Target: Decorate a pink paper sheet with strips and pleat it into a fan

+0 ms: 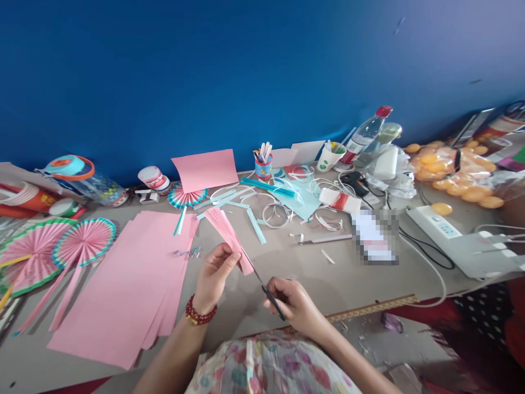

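Note:
My left hand (pixel 216 274) pinches a strip of pink pleated paper (pixel 223 229) between thumb and fingers, above the front of the table. My right hand (pixel 293 301) is closed round the dark handles of a pair of scissors (pixel 273 302). The scissor blades run up along the right edge of the pleated paper, close to its lower end; whether they cut into it I cannot tell. Left of my hands lies a stack of pink paper sheets (pixel 127 279). Finished-looking pleated paper fans (pixel 85 242) in pink with blue and green edges lie at the far left.
Blue paper strips (pixel 256 225) and white cord loops (pixel 275 215) lie behind my hands. A craft knife (pixel 328 239) lies to the right, near a blurred phone (pixel 374 236) and a power strip (pixel 438 230). A plastic bottle (pixel 365 137) leans by the blue wall.

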The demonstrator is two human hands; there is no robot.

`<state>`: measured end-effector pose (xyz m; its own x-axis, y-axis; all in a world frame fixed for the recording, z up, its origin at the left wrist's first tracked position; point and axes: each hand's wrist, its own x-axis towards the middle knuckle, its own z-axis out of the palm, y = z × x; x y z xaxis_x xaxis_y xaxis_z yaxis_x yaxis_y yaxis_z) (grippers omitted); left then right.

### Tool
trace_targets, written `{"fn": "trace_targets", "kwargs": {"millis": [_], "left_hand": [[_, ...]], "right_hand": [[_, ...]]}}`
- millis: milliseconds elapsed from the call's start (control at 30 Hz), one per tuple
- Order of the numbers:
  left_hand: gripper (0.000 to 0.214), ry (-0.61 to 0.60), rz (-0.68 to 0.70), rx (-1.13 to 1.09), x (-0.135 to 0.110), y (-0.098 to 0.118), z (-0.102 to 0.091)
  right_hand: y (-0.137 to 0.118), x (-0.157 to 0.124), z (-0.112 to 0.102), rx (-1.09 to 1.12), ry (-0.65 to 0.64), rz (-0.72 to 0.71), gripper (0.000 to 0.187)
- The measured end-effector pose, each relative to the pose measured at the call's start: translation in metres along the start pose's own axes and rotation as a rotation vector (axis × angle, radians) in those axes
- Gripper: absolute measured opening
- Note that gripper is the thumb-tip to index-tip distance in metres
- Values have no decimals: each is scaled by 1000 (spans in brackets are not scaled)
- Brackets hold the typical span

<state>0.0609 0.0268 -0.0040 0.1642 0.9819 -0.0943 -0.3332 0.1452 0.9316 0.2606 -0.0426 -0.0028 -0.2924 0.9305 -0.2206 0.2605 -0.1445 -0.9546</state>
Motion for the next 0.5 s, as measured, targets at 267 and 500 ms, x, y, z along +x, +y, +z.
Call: {"fn": "trace_targets", "kwargs": {"millis": [267,500], "left_hand": [[14,-5,10,-19,0,4,2],[18,20,0,-79,-1,3,4]], "right_hand": [[-3,-1,-1,4,-23,29,28],[-9,-4,-4,140,-97,81,30]]}}
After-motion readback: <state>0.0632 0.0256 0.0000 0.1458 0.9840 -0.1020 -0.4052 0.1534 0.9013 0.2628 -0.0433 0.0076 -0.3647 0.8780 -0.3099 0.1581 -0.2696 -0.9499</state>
